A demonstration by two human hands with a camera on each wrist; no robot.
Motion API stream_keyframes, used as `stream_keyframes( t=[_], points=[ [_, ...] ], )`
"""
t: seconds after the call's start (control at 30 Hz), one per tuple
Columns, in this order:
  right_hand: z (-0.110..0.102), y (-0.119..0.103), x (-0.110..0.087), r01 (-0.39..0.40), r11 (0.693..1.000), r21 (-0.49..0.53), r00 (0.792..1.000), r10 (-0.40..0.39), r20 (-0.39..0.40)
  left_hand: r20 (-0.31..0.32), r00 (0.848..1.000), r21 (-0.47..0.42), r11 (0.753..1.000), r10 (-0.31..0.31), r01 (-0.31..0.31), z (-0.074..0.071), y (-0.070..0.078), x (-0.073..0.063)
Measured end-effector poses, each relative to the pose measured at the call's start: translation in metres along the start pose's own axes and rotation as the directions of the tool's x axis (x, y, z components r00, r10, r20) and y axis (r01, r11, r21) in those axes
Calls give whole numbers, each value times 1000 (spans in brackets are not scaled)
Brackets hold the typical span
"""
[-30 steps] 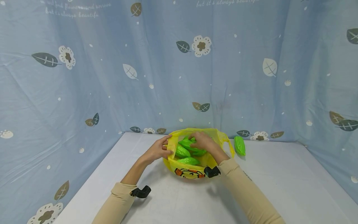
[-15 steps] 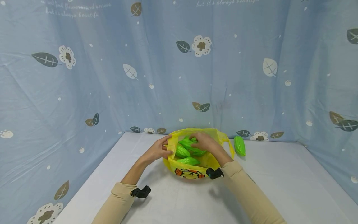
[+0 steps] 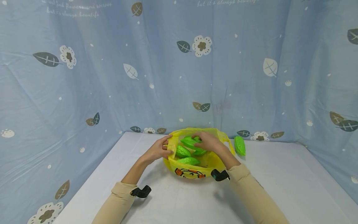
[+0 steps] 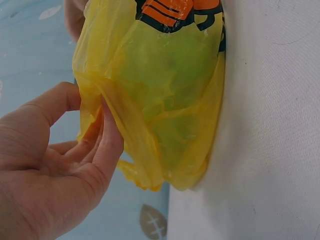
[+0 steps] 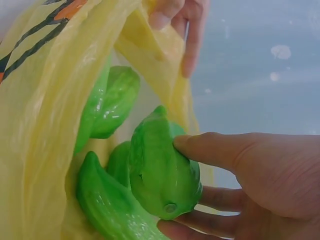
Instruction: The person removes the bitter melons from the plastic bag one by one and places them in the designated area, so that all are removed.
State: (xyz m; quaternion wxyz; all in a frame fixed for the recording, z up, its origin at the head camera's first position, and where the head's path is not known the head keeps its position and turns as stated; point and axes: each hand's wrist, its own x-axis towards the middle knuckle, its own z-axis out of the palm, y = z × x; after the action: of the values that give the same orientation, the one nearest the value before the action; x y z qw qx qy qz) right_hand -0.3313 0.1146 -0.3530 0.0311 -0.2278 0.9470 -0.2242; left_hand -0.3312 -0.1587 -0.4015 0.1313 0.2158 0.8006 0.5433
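Observation:
A yellow plastic bag (image 3: 212, 160) with a printed cartoon stands with its mouth spread wide, and several shiny green bitter melons lie inside. My left hand (image 3: 157, 151) holds the bag's left rim; in the left wrist view its fingers pinch the thin plastic (image 4: 135, 130). Inside the mouth, my right hand (image 3: 208, 142) grips one bitter melon (image 5: 162, 165), thumb on one side and fingers on the other. Under it rests another bitter melon (image 5: 110, 200), and a further one (image 5: 117, 100) lies deeper against the bag wall.
A single bitter melon (image 3: 239, 145) lies on the white table (image 3: 179, 202) to the right of the bag, near the back edge. Behind the table hangs a blue curtain (image 3: 167, 87) with leaf and flower prints. Each wrist wears a black camera mount (image 3: 141, 192).
My right hand has shifted slightly to the right inside the bag, and the gripped bitter melon has moved with it. The left hand stays in place on the rim.

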Motion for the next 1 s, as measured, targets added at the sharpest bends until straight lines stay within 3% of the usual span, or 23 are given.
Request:
stream_keyframes(
  t=[0.3, 1.0],
  points=[
    [-9, 0, -16, 32, 999, -2, 999, -33, -24, -1, 1000, 3, 1000, 1, -1, 0, -1, 2],
    [-14, 25, -48, 61, 998, -19, 991, -63, -118, -14, 1000, 5, 1000, -10, 10, 1, -1, 1]
  ],
)
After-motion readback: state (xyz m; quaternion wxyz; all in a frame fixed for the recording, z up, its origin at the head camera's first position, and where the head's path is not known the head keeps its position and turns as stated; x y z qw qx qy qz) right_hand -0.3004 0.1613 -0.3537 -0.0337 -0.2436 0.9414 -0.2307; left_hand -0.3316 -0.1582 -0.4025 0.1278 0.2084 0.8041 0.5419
